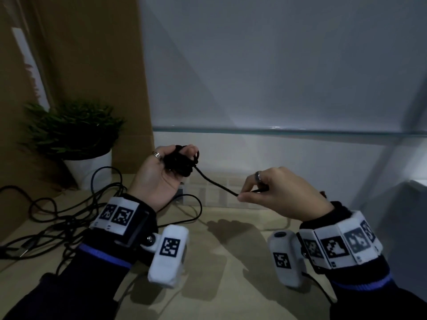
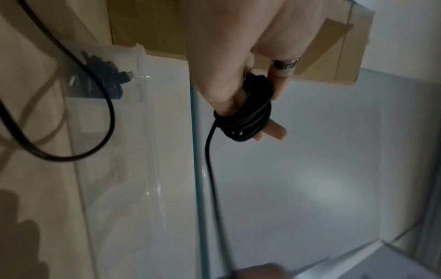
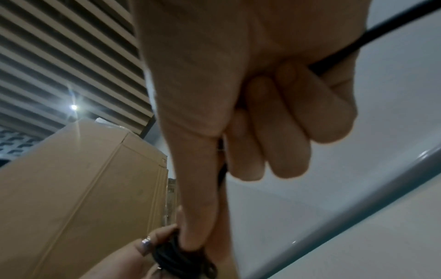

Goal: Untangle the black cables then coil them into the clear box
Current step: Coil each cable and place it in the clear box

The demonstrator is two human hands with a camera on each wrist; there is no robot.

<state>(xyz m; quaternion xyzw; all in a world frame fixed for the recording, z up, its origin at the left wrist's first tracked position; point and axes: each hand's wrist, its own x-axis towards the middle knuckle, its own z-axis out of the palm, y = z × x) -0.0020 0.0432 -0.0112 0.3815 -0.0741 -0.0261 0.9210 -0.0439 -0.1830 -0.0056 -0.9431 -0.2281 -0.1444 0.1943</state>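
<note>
Left hand (image 1: 159,172) wrapped in coiled black cable (image 1: 179,161), right hand (image 1: 282,192) pinching its tail, clear box (image 2: 107,113) only in left-wrist view

Room around the box
I see loose cables (image 1: 69,213) crowding the left tabletop; the clear box (image 1: 215,192), seemingly open-topped, sits under a taut cable (image 1: 216,183).

In the head view the clear box (image 1: 215,192) at centre is mostly hidden behind the left hand (image 1: 159,179) and right hand (image 1: 284,195). The loose cables (image 1: 57,218) run off the left edge. The taut black cable (image 1: 217,183) vanishes inside the right hand's pinch. In the right wrist view the cable coil (image 3: 181,258) is blurred and cut by the bottom edge.
</note>
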